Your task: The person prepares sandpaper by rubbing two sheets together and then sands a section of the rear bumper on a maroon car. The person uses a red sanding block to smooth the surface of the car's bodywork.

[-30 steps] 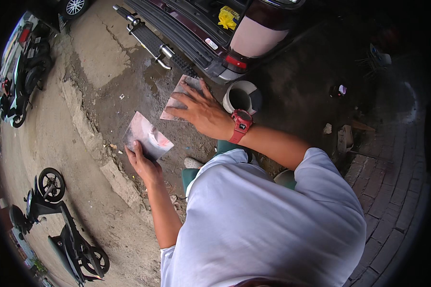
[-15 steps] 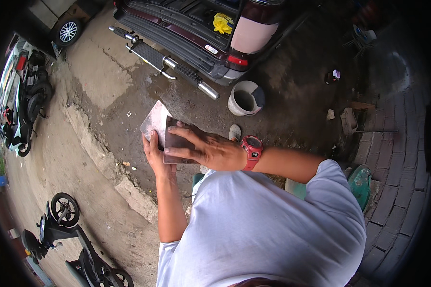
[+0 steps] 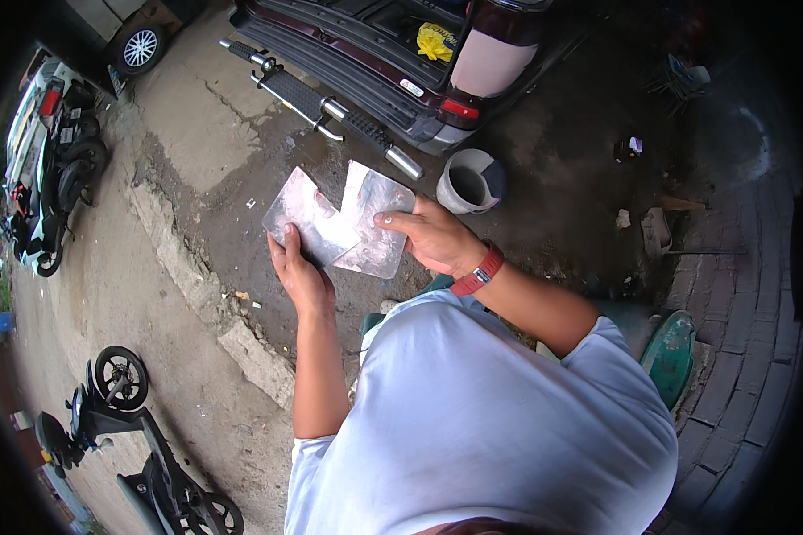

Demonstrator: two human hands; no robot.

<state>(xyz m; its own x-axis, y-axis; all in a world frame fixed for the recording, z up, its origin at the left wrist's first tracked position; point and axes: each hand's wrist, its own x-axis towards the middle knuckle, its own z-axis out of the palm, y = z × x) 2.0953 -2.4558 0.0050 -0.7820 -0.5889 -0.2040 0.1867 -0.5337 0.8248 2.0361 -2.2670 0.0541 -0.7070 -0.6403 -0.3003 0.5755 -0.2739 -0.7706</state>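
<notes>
From my head, the left lens of my side-by-side fisheye pair looks steeply down over my white shirt (image 3: 482, 419) at my left hand (image 3: 303, 278) and right hand (image 3: 443, 239), close by at mid-frame. It faces forward enough to catch a vehicle's rear bumper (image 3: 366, 87) farther off at the top, and bows the paving (image 3: 748, 330) at right, though that dark rim is hard to judge.

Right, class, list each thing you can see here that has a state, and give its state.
Left hand: gripping the left sheet
Right hand: gripping the right sheet
Left sheet: held, smeared
Right sheet: held, smeared
Red watch strap: fastened
Bucket: upright, uncovered
Vehicle's cargo area: open
Yellow bundle: crumpled
Black motorcycle: riderless
</notes>
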